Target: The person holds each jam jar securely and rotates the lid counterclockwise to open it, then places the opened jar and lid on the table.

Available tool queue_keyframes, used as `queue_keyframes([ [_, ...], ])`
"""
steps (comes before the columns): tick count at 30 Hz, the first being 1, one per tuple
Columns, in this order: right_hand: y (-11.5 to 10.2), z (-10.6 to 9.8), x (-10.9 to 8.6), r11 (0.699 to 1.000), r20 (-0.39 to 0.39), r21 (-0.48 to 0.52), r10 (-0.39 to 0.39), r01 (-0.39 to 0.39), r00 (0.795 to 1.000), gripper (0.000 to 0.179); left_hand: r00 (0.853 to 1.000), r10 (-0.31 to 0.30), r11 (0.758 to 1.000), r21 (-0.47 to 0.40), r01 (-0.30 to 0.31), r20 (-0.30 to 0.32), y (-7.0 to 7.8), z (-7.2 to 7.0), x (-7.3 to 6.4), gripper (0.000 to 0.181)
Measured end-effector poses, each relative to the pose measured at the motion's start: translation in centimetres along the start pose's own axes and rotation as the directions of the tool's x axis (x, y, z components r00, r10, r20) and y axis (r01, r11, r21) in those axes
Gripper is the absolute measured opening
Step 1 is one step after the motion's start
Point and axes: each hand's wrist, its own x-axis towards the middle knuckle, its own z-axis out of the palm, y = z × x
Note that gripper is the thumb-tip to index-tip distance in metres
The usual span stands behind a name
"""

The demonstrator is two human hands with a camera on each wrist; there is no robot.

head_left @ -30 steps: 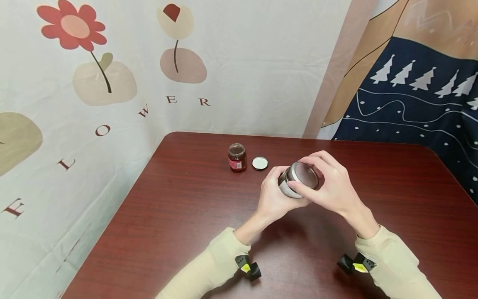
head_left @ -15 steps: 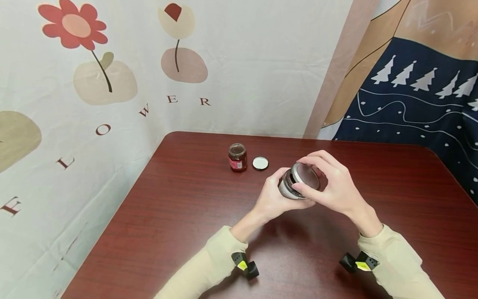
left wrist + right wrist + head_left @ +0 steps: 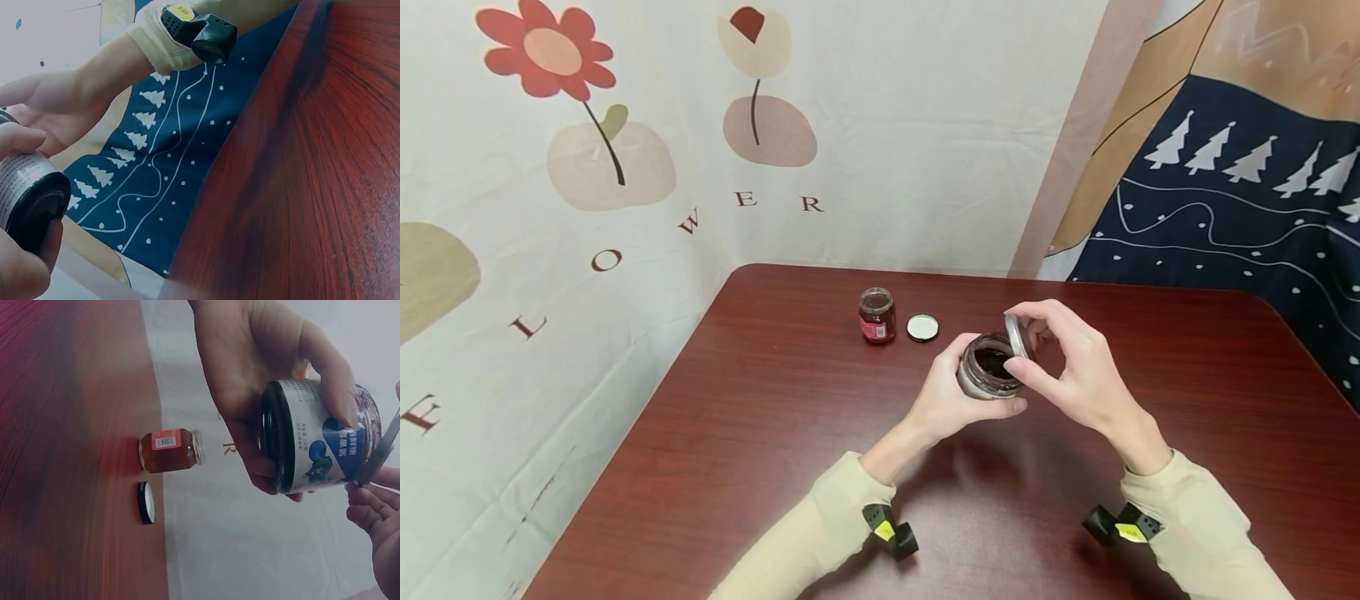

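Note:
In the head view my left hand (image 3: 951, 392) grips a glass jam jar (image 3: 976, 385) above the table, its mouth uncovered and dark contents showing. The right wrist view gives the jar's label (image 3: 322, 440), white and blue with blueberries pictured. My right hand (image 3: 1071, 367) pinches the jar's metal lid (image 3: 1018, 337) between thumb and fingers, tipped on edge at the right side of the rim. Whether lid and rim touch, I cannot tell. The jar's dark base (image 3: 40, 209) shows in the left wrist view, with left-hand fingers curled round it.
Farther back on the dark red table (image 3: 760, 400) stands a smaller open jar (image 3: 877, 317) with a pink label and reddish-brown contents. Beside it lies a lid (image 3: 922, 327), white inside up. A printed curtain (image 3: 910, 142) hangs behind the table's back edge.
My right hand has lifted the lid off the jar's mouth and tilted it upright toward the right, so the dark contents now show. The left hand holds the jar almost still.

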Motion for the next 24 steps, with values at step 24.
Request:
queue_keyframes([
  [24,2.1,-0.7,-1.4,0.963,-0.017,0.012,0.269,-0.269,0.963,0.066,0.984,0.031,0.974,0.226,0.010,-0.177,-1.9,-2.5,0.3,0.065],
])
